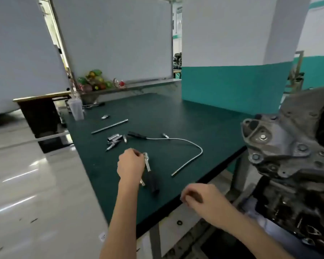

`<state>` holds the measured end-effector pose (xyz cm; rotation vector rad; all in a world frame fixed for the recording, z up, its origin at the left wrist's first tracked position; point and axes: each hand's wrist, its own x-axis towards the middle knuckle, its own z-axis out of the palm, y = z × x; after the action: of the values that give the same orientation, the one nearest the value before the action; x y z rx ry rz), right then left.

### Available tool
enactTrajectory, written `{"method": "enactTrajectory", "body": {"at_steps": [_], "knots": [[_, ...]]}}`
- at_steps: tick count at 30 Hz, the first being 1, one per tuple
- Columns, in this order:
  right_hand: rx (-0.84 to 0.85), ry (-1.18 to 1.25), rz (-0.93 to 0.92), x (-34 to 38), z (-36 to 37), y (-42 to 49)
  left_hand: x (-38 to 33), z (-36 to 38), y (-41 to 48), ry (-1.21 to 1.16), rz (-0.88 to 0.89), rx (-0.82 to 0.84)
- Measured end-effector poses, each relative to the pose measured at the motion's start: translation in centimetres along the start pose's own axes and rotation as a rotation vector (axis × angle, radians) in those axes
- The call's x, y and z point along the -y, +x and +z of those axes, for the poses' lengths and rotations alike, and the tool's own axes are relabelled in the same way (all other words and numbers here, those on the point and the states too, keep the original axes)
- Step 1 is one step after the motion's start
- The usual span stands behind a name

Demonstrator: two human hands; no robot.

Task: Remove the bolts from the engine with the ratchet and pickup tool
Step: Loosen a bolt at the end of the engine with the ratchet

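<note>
Low in centre frame, the left hand (131, 164) curls round the head of the ratchet (151, 177) on the green table (176, 116), probably readying it for the engine (288, 146) at right. The pickup tool (201, 150) lies just beyond. The right hand (201, 200) is curled near the table edge; whether it holds anything cannot be told.

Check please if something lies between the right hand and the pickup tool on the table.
Nothing visible does. Only bare green table lies between the right hand and the near tip of the pickup tool. The ratchet, pinched by the left hand, lies off to the side.
</note>
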<state>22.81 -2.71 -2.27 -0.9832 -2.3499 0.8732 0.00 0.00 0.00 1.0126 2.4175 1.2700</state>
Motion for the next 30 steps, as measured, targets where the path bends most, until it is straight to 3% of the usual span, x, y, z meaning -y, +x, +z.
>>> {"method": "enactTrajectory", "body": {"at_steps": [3,12,15,18,21,25,30], "knots": [[-0.107,-0.061,0.024,0.6,3.2,5.3,1.7,0.1,2.8,0.219,-0.080,0.060],[-0.060,-0.421,0.302,2.3,8.7,13.6,2.7,3.0,5.9,0.534,-0.073,0.145],[-0.026,-0.290,0.376,2.5,7.6,14.1,2.7,3.6,6.0,0.584,-0.067,0.174],[-0.069,0.071,0.407,1.4,6.4,12.6,2.7,3.1,6.7,0.380,-0.163,0.178],[-0.213,0.419,0.279,0.8,5.1,8.7,1.8,2.6,6.7,-0.159,-0.141,0.210],[-0.234,0.870,0.161,1.5,1.7,3.0,-3.5,1.9,1.5,-0.595,0.082,0.425],[-0.259,1.243,0.218,1.6,-4.1,-4.5,-9.7,2.1,-8.6,-0.758,0.432,0.773]]}}
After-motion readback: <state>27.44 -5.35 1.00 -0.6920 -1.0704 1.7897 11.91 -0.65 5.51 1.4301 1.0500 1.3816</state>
